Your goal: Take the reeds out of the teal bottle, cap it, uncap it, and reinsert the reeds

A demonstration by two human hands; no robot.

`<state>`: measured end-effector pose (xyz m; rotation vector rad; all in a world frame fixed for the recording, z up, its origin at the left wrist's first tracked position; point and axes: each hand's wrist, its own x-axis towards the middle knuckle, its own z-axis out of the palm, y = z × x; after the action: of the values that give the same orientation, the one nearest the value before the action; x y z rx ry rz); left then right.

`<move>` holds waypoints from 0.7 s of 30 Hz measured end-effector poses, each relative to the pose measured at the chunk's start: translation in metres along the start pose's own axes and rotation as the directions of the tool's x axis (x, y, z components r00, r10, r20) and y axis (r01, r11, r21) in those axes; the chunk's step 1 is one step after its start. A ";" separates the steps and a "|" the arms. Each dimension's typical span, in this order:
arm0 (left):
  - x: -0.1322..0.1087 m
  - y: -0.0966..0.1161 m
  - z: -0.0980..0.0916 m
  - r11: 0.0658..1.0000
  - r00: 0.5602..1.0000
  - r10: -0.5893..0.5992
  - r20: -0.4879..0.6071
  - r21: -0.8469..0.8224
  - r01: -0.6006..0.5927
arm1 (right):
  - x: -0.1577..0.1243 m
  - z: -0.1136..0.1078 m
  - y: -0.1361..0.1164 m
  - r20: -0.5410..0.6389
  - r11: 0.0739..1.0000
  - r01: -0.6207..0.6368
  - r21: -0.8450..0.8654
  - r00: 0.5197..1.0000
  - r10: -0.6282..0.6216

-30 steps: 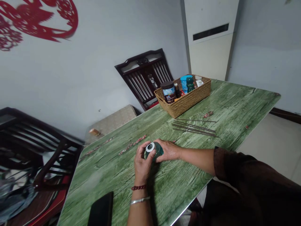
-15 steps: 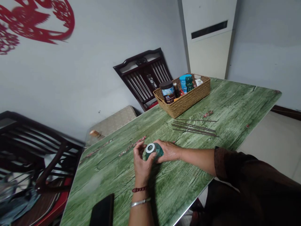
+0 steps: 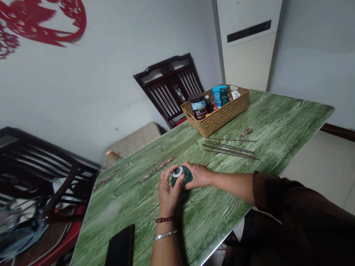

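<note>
Together, the person's left hand (image 3: 168,192) and right hand (image 3: 200,176) were clamped around a small teal bottle (image 3: 187,175), cupping it from opposite sides. The fingers of the left hand curled over its white-ringed top, which tilted up and toward that hand. The bottle sat near the front edge of a green wood-grain tabletop (image 3: 273,127), though the hands hid whether it touched the surface. The step in hand appeared to be this two-handed work at the bottle's top; a next move would call for a firm hold on its body.

Beyond the hands lay a loose group of thin dark rods (image 3: 229,149), and farther back stood a wicker basket (image 3: 222,116) holding a dark jar (image 3: 198,106) and other containers. A black phone (image 3: 120,245) lay face down near the left forearm, which wore a red beaded bracelet (image 3: 164,220) and a silver bangle (image 3: 165,235).
</note>
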<state>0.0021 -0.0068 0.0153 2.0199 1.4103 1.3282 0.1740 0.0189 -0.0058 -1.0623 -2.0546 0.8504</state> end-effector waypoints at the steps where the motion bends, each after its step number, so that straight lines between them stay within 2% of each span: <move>1: 0.000 -0.001 0.000 1.000 1.000 0.017 0.006 0.002 -0.017 | 0.000 0.000 0.000 -0.002 1.000 0.005 -0.004 1.000 -0.005; 3: -0.001 -0.004 -0.002 0.998 1.000 0.021 0.009 -0.060 -0.021 | -0.001 0.000 0.000 -0.002 1.000 0.021 -0.011 1.000 -0.021; 8: -0.004 -0.005 -0.003 0.928 0.993 -0.120 0.013 -0.355 0.116 | -0.001 0.000 0.001 0.015 0.999 0.011 -0.041 1.000 -0.010; 11: -0.006 -0.002 -0.004 0.882 0.985 -0.164 0.058 -0.439 0.173 | 0.000 0.000 0.003 0.009 0.999 0.006 -0.050 1.000 -0.006; 15: -0.007 0.001 -0.006 0.892 0.980 -0.166 0.105 -0.409 0.195 | 0.000 0.000 0.003 0.016 0.999 0.014 -0.044 1.000 -0.013; 21: -0.006 -0.002 -0.010 0.935 0.980 -0.122 0.160 -0.312 0.167 | 0.000 0.001 0.003 0.005 0.999 0.030 -0.029 1.000 -0.030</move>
<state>-0.0081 -0.0129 0.0160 1.7217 1.1665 1.2380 0.1747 0.0204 -0.0085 -1.0437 -2.0878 0.8112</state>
